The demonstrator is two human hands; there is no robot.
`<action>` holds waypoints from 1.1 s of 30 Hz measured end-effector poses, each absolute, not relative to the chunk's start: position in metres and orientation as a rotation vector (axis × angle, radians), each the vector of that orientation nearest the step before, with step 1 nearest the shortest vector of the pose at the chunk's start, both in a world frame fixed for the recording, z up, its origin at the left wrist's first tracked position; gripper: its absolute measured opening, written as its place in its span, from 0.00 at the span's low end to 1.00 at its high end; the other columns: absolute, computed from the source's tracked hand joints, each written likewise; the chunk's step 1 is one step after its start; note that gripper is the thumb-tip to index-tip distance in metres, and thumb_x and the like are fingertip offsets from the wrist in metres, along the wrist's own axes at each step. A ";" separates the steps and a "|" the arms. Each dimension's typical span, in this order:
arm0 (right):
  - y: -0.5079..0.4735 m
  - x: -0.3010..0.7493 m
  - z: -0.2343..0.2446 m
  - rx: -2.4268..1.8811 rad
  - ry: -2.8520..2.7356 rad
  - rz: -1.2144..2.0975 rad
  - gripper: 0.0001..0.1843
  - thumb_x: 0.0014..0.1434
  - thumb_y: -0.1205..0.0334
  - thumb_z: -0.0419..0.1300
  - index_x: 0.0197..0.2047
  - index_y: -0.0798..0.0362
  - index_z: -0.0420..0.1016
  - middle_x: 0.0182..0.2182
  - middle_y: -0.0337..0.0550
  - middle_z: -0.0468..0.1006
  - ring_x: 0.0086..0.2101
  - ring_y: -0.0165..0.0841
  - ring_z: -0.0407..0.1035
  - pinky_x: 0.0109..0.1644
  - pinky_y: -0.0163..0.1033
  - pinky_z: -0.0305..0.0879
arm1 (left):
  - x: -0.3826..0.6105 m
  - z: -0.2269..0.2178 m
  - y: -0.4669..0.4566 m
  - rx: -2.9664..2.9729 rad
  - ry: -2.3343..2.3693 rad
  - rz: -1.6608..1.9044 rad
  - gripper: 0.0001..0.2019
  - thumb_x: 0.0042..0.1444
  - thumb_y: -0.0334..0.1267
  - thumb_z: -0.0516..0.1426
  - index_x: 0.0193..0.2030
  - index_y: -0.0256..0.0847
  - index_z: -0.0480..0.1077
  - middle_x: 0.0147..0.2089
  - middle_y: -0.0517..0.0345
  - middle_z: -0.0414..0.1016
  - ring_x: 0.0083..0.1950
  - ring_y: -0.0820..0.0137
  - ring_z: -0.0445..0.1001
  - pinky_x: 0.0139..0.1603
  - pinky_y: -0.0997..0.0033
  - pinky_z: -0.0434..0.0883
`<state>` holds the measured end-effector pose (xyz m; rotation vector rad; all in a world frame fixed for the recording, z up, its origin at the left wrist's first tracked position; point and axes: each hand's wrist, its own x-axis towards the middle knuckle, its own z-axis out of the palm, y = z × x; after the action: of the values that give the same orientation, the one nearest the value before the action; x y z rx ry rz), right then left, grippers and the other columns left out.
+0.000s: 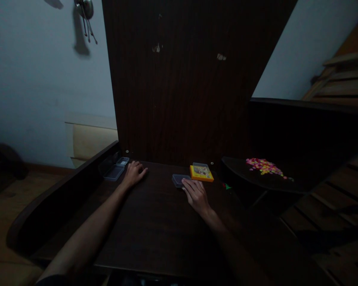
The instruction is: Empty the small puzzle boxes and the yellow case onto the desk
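Note:
My left hand (133,173) rests on the dark wooden desk (155,222) with its thumb spread away from the fingers, and it holds nothing. Just left of it lies an open clear plastic case (113,172), with a smaller clear piece (123,161) behind it. Toward the middle of the desk, my right hand (197,195) has its fingers over the near right corner of a clear plastic box (179,179), the thumb at the near edge. Behind that hand sits a yellow box (207,178) with a clear plastic lid (200,167) on top.
Many small pink, yellow and purple pieces (264,166) are heaped on a dark side shelf (274,185) at right. A small green and red item (227,186) lies by the desk's right side. A tall dark panel (181,91) rises behind; a raised side board (62,194) borders the left.

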<state>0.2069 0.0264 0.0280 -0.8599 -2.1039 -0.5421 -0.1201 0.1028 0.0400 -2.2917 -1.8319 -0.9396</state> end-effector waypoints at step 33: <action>0.022 0.203 0.031 -0.939 -2.404 -0.155 0.23 0.62 0.59 0.61 0.59 0.55 0.70 0.58 0.52 0.73 0.56 0.41 0.66 0.59 0.50 0.65 | -0.036 0.036 0.044 -3.143 -1.451 -1.199 0.31 0.48 0.40 0.64 0.60 0.41 0.65 0.59 0.49 0.72 0.58 0.58 0.71 0.61 0.58 0.67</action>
<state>0.2032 0.0219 0.0314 -0.9386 -2.4044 -0.1551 -0.0360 0.0441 0.0362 -3.1426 -1.4509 -1.1988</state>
